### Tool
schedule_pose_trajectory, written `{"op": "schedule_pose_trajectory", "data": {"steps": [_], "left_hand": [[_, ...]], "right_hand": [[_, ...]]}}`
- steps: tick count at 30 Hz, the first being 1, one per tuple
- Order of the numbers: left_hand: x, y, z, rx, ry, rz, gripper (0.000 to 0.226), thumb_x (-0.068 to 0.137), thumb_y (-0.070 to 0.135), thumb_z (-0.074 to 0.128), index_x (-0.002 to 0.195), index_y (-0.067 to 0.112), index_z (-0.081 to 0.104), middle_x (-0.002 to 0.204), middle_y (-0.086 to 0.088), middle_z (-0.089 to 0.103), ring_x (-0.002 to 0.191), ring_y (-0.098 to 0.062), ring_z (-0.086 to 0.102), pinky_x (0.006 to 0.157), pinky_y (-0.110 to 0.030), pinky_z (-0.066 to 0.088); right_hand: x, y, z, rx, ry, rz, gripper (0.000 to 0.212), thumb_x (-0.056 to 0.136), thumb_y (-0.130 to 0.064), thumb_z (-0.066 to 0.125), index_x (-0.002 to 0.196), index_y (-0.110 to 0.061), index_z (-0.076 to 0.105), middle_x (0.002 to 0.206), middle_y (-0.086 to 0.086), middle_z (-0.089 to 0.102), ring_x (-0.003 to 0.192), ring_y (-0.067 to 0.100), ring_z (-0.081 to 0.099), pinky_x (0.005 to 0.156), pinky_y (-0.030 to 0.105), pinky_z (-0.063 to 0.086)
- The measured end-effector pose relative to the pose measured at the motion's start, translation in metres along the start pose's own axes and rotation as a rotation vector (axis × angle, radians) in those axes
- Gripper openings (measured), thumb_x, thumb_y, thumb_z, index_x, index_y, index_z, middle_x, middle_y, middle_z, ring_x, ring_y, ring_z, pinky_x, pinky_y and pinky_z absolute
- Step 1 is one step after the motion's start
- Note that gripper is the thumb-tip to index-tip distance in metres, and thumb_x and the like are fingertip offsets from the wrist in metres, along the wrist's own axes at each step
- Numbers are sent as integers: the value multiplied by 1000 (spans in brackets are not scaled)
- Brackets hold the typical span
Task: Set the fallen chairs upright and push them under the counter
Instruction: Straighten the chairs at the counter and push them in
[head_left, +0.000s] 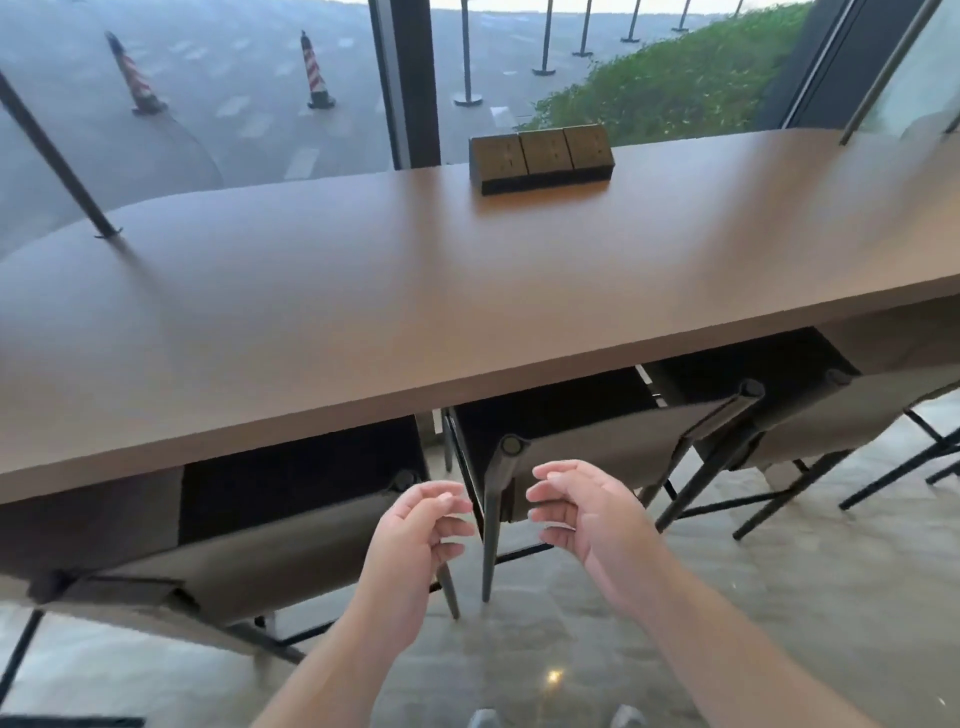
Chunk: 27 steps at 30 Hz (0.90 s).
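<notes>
Nothing is held: the left hand (415, 525) and right hand (582, 506) are kept loosely curled, fingers apart. Beyond them, three upright chairs (597, 441) are tucked under the counter (363, 322), the middle one nearest.

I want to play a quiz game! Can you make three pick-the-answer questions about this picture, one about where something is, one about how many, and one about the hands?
1. Where is the socket box?
A on the counter
B on the floor
C on a chair

2. How many striped cones stand outside?
A one
B two
C four

3. What are the hands doing?
A gripping a chair
B open, holding nothing
C pressing the counter

Answers: 1 A, it sits by the window. 2 B, both show left of the pillar. 3 B, left hand and right hand hang free before the chairs.
</notes>
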<state>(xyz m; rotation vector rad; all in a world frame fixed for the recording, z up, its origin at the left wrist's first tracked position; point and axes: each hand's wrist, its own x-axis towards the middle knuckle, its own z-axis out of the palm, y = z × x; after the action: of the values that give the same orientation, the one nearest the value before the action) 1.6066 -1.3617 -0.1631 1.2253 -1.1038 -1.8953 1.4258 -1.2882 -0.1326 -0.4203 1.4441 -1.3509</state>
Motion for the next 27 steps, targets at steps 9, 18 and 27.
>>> {"op": "schedule_pose_trajectory", "data": {"steps": [9, 18, 27], "left_hand": [[-3, 5, 12, -205, 315, 49, 23, 99, 8, 48, 99, 11, 71, 88, -10, 72, 71, -17, 67, 61, -27, 52], [7, 5, 36, -135, 591, 69, 19, 99, 10, 51, 104, 11, 69, 87, -5, 74, 76, -17, 68, 62, -27, 53], [32, -9, 17, 360, 672, 87, 15, 96, 22, 59, 101, 35, 62, 95, 9, 68, 90, -4, 64, 66, -13, 47]], "right_hand": [[64, -3, 5, -70, -199, 149, 19, 98, -8, 48, 101, -6, 67, 79, 8, 71, 66, 17, 66, 55, 27, 53], [103, -22, -20, -371, -341, 139, 21, 93, -13, 51, 97, -20, 70, 91, 5, 73, 78, 15, 68, 72, 31, 58], [112, -13, -29, -818, -318, -215, 18, 90, -22, 57, 99, -36, 59, 93, -13, 60, 77, 2, 58, 62, 13, 42]]}}
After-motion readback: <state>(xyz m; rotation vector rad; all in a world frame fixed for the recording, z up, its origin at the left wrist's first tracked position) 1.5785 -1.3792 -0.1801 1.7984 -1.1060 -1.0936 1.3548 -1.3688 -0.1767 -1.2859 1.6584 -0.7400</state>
